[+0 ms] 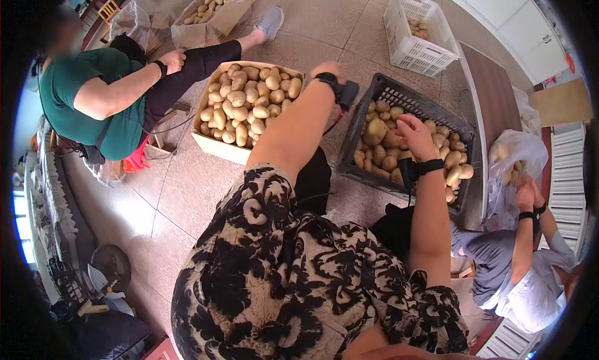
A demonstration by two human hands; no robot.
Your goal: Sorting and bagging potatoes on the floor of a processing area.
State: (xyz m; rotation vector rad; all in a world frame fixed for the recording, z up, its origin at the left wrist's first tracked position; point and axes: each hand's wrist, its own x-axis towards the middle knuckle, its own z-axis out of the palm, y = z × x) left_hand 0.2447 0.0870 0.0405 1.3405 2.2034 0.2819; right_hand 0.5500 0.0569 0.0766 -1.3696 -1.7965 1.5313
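Note:
A black plastic crate point(346, 165) holding many potatoes point(388, 142) stands on the floor before me, to the right. Over these potatoes is my right hand point(414, 133), its fingers apart and slightly bent, with no potato seen in it. My left hand point(330, 69) is stretched forward between the crate and a cardboard box point(220, 151) full of potatoes point(238, 97); it is blurred, and the wrist and its strapped-on device partly hide it, so whether it holds anything is unclear. My left forearm covers the right part of the box.
A person in a green top point(98, 97) sits at the left. Another person's hands point(529, 193) are at a plastic bag of potatoes point(507, 168) on the right. A white crate point(421, 55) and a bag-lined box point(196, 34) stand farther off. Cables hang near both my wrists.

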